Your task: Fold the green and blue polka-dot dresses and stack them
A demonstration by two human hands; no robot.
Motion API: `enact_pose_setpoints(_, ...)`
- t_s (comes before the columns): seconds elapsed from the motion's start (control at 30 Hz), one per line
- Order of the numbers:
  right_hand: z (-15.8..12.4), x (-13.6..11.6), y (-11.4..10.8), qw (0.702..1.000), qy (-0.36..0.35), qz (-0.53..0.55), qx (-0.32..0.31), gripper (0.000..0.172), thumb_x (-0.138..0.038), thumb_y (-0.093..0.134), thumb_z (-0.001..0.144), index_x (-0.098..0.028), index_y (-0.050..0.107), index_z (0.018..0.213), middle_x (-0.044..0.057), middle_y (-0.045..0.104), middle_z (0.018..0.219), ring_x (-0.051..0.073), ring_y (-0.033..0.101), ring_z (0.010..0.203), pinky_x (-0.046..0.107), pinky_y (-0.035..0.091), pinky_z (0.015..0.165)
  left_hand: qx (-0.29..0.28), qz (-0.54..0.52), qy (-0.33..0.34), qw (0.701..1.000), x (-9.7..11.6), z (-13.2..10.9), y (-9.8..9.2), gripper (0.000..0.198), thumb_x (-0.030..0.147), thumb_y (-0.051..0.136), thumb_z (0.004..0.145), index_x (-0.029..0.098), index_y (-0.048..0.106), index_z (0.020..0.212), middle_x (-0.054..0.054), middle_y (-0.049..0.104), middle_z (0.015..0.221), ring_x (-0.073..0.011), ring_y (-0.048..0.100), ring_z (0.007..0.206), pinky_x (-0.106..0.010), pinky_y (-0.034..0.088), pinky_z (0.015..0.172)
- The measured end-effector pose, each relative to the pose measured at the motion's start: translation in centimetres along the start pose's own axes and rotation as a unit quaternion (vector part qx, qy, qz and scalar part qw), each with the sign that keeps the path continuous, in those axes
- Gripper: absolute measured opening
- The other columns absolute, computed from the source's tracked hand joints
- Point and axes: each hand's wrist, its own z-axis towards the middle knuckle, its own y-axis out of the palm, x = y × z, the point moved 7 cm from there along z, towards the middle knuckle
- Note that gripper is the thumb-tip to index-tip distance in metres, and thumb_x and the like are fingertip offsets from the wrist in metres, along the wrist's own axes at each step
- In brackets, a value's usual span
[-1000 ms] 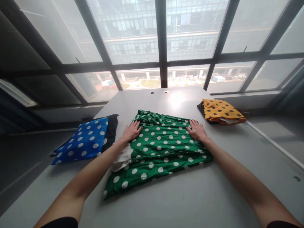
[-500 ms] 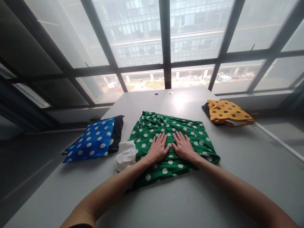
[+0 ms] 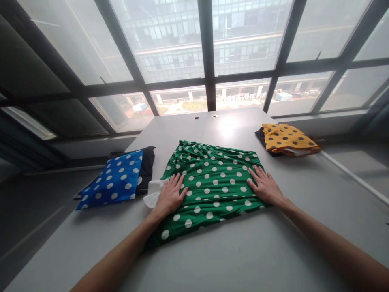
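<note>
Grip released, left hand [image 3: 170, 197] and right hand [image 3: 265, 186] have parted to opposite sides of the green polka-dot garment [image 3: 217, 182], palms flat, so smoothing seemingly reaches its edges.

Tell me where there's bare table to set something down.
Free: the table nearer than the green fabric, between the forearms; the far stretch between that fabric and the window; the right side, between right forearm and orange bundle. Crowded: left, where the blue bundle, white fabric and left hand sit close.
</note>
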Motion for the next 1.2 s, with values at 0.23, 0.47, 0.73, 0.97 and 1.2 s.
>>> enact_pose_setpoints(0.23,-1.9,5.5,-4.4,0.984,0.032,0.078,0.157,0.056,-0.041,0.028,0.106,-0.015,0.068,0.136,0.016,0.058,0.149,0.028,0.054,0.137,0.041,0.041,0.115,0.024,0.000,-0.001,1.000,-0.7,-0.2,0.1,0.066,0.052,0.037,0.105,0.017,0.043,0.161,-0.010,0.033,0.169,-0.0326,0.028,0.157,-0.055,0.023,0.128)
enact_pose_setpoints(0.47,-5.8,5.3,-6.1,0.983,-0.028,0.174,0.059,0.033,-0.049,0.053,0.098,-0.025,0.075,0.104,0.004,0.072,0.100,0.019,0.066,0.078,0.029,0.049,0.073,0.031,0.006,0.000,1.000,-0.5,-0.1,0.0,0.064,0.049,0.037,0.104,0.017,0.046,0.159,-0.010,0.036,0.168,-0.0332,0.030,0.157,-0.056,0.026,0.126)
enact_pose_setpoints(0.73,-8.5,4.3,-4.9,0.995,0.063,0.037,0.068,0.009,-0.021,0.055,0.086,-0.024,0.063,0.085,0.001,0.071,0.081,0.018,0.062,0.068,0.027,0.030,0.059,0.017,0.009,-0.010,1.000,-0.5,-0.1,-0.1,0.065,0.049,0.035,0.105,0.016,0.045,0.160,-0.009,0.035,0.169,-0.0327,0.029,0.157,-0.055,0.025,0.127)
enact_pose_setpoints(0.97,-9.3,3.1,-3.8,0.992,0.051,-0.078,0.080,0.015,-0.018,0.054,0.092,-0.022,0.065,0.082,0.007,0.073,0.082,0.020,0.066,0.071,0.030,0.025,0.058,0.029,0.009,-0.010,0.999,-0.6,-0.1,0.0,0.065,0.049,0.036,0.104,0.016,0.046,0.159,-0.009,0.036,0.168,-0.0326,0.030,0.156,-0.054,0.026,0.127)
enact_pose_setpoints(1.2,-10.5,2.9,-4.3,0.997,0.040,-0.064,-0.003,0.015,-0.025,0.050,0.101,-0.024,0.065,0.097,0.006,0.075,0.094,0.022,0.071,0.081,0.028,0.033,0.060,0.032,0.013,-0.005,0.999,-0.7,-0.1,0.1,0.065,0.049,0.036,0.104,0.014,0.047,0.158,-0.010,0.037,0.168,-0.0334,0.031,0.156,-0.055,0.026,0.126)
